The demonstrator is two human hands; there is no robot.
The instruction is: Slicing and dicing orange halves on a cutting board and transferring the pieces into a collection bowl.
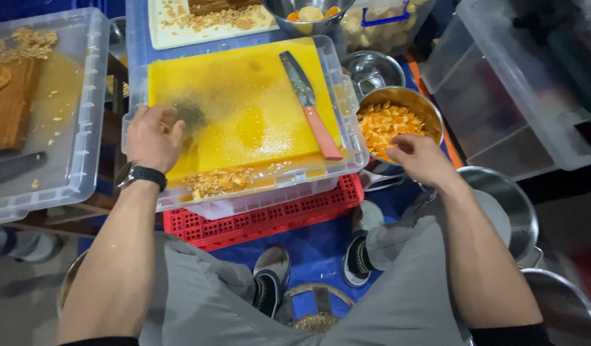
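Observation:
A wet yellow cutting board (pixel 244 102) lies on an upturned clear plastic lid over a red crate (pixel 270 218). My left hand (pixel 153 136), with a black watch on its wrist, rests on the board's near left corner, fingers curled and empty. A knife with an orange handle (pixel 311 106) lies loose on the board's right side. My right hand (pixel 418 157) reaches over the near rim of a steel bowl (pixel 430 109) full of orange fruit cubes; whether the fingers hold a piece is hidden. Peel scraps (pixel 215 181) lie along the board's near edge.
Another clear lid (pixel 71 115) with a wooden board and scraps sits at left. At the back stand a white board with scraps (pixel 206 19), a steel bowl of fruit (pixel 308 16) and an empty steel bowl (pixel 372 67). Clear tubs (pixel 500 90) and steel pots (pixel 510 205) crowd the right.

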